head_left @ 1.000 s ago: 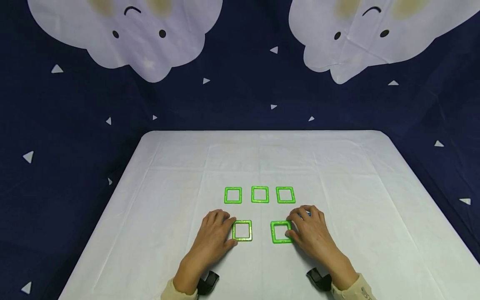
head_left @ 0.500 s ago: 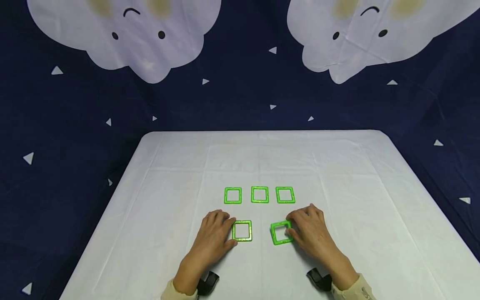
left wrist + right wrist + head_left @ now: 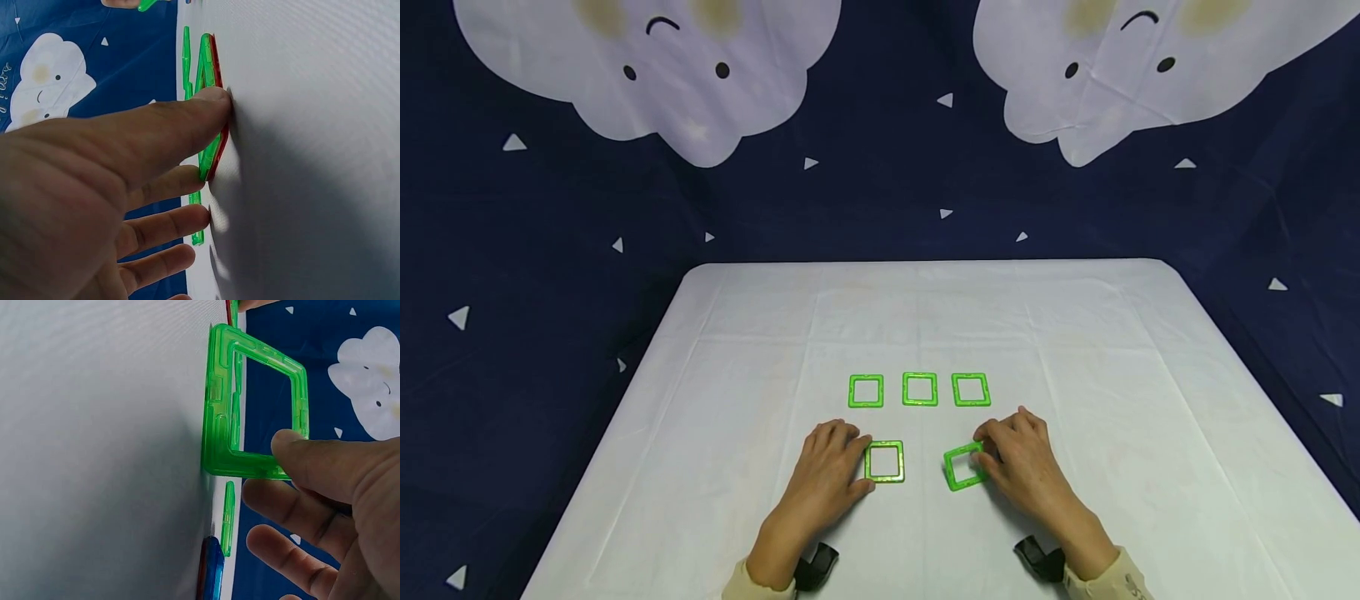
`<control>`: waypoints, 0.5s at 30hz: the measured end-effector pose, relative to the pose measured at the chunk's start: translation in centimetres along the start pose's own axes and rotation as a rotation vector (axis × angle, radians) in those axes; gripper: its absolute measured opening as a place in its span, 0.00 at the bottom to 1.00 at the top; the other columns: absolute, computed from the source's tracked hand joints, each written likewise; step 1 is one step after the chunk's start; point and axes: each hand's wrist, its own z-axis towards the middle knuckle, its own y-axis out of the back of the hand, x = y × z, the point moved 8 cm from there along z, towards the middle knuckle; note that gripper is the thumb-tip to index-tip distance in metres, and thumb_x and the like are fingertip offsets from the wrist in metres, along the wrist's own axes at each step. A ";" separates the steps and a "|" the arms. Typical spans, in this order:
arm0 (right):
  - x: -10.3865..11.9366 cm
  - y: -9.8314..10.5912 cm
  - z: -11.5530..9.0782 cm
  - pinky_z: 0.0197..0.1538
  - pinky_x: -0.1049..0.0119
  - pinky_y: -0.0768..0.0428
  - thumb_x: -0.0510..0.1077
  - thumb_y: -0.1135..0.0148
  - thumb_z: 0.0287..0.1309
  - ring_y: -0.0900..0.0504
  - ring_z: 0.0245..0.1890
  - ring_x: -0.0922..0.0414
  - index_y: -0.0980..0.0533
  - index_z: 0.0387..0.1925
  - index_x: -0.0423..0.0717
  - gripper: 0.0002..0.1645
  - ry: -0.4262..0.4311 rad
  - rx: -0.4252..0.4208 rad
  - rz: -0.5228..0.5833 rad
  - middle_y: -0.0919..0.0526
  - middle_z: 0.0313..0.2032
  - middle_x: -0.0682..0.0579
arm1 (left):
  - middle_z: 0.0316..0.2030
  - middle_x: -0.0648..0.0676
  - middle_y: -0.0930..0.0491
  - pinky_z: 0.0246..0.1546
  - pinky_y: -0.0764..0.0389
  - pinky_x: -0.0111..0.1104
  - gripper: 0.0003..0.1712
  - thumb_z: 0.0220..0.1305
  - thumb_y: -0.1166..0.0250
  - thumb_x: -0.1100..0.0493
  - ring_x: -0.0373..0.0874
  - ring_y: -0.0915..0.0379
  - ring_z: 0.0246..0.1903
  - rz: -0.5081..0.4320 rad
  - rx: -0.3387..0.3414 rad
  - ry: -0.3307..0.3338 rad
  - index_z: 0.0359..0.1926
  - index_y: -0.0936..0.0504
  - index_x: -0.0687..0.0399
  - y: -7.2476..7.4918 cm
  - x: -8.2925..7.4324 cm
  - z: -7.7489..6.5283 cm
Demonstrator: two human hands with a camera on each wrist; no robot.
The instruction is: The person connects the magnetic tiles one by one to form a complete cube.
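My left hand (image 3: 829,467) holds the left side of a green square magnetic tile (image 3: 884,478) between thumb and index finger. In the left wrist view a red tile (image 3: 216,59) lies directly under that green one, low on the table. Its other fingers are loosely extended. My right hand (image 3: 1024,458) pinches a second green square magnetic tile (image 3: 216,394) by one edge, thumb against finger. That tile stands tilted, one side low near the cloth and the held side raised. A blue piece (image 3: 215,569) lies near the right hand, hidden from the head view.
Three more green square tiles, left (image 3: 867,404), middle (image 3: 920,403) and right (image 3: 972,403), lie in a row beyond the hands. White cloth (image 3: 775,333) covers the table, with dark patterned fabric (image 3: 880,208) behind.
The right-hand tile has turned and tilted, its held side coming up from the table. Fingers of the right hand have drawn in over the blue piece. My left hand has stayed still.
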 end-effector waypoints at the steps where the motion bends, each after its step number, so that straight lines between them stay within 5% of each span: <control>1: 0.0 0.1 0.0 0.59 0.43 0.37 0.39 0.21 0.31 0.29 0.31 0.60 0.25 0.29 0.50 0.21 0.002 -0.008 0.008 0.25 0.21 0.61 | 0.48 0.55 0.25 0.60 0.36 0.49 0.32 0.45 0.26 0.47 0.53 0.34 0.55 0.000 0.000 -0.001 0.51 0.21 0.55 0.0 0.0 0.0; 7: -0.2 0.5 0.2 0.56 0.44 0.36 0.37 0.21 0.30 0.31 0.29 0.63 0.26 0.27 0.50 0.21 -0.015 -0.049 0.112 0.28 0.21 0.62 | 0.48 0.55 0.25 0.59 0.36 0.49 0.31 0.45 0.26 0.47 0.53 0.35 0.55 0.005 -0.008 -0.008 0.51 0.21 0.56 0.2 -0.1 0.0; 15: -1.1 0.5 0.2 0.54 0.54 0.39 0.36 0.25 0.37 0.31 0.30 0.61 0.26 0.27 0.52 0.18 -0.142 0.000 0.296 0.27 0.22 0.67 | 0.48 0.54 0.26 0.59 0.36 0.48 0.31 0.45 0.26 0.48 0.53 0.34 0.55 0.009 -0.013 -0.016 0.51 0.21 0.55 0.1 -0.2 0.0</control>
